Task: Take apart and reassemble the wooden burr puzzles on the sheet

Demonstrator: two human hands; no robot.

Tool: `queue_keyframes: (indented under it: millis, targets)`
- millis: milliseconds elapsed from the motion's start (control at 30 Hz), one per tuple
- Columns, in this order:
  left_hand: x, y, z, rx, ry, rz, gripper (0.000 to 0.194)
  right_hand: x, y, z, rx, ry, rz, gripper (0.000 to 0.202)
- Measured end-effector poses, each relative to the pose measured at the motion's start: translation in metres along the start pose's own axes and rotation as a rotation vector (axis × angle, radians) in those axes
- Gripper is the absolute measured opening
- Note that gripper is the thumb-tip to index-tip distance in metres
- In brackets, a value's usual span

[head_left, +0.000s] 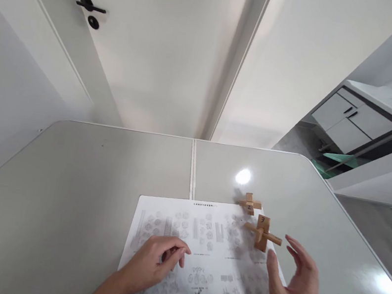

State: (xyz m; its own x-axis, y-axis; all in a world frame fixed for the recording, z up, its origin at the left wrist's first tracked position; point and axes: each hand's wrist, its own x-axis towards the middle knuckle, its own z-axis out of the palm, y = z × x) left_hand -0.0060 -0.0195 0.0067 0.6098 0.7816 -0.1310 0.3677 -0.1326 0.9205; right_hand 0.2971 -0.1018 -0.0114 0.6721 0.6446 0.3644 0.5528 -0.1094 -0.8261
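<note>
A wooden interlocking-puzzle piece [261, 234] marked "3", made of crossed wooden bars, stands at the right edge of a printed sheet [216, 248]. Just beside it is my right hand [295, 284], thumb and fingers spread apart with nothing between them. Its fingertips are close to the end of the piece's horizontal bar. A smaller crossed wooden piece [250, 204] marked "2" sits behind, at the sheet's top right corner. My left hand [161, 260] hovers over or rests on the left part of the sheet, fingers curled and thumb against the index finger. No object shows in it.
The sheet carries rows of faint printed diagrams and lies on a grey-white table [71, 196] with a seam down its middle. Behind the table is a pale door with a black handle [91, 5]. At far right, a sink cabinet [360, 119] shows through an opening.
</note>
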Motion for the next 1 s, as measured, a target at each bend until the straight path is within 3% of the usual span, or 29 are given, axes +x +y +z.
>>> queue_keyframes:
  millis: [67, 167, 300, 400, 700, 867, 1000]
  targets:
    - [0.000, -0.001, 0.000, 0.004, 0.001, 0.001, 0.030, -0.004, -0.008, 0.000, 0.037, -0.044, -0.102, 0.041]
    - [-0.001, -0.001, 0.000, 0.007, 0.000, 0.002, 0.030, -0.011, -0.014, 0.005, 0.056, -0.249, -0.128, 0.021]
    - [0.000, 0.000, 0.001, -0.017, 0.016, 0.010, 0.029, -0.018, -0.020, 0.021, 0.095, -0.515, -0.025, 0.022]
    - [0.000, -0.002, 0.001, -0.038, 0.038, 0.013, 0.029, -0.019, -0.026, 0.037, 0.179, -0.638, 0.041, 0.026]
    - [0.003, -0.007, -0.012, -0.141, 0.167, 0.010, 0.036, 0.002, -0.043, 0.079, 0.336, -0.762, 0.133, 0.032]
    - [0.004, -0.011, -0.020, -0.174, 0.226, 0.006, 0.037, 0.022, -0.045, 0.107, 0.491, -0.692, 0.215, 0.040]
    - [0.004, -0.016, -0.025, -0.189, 0.263, -0.002, 0.037, 0.033, -0.042, 0.118, 0.583, -0.599, 0.302, 0.043]
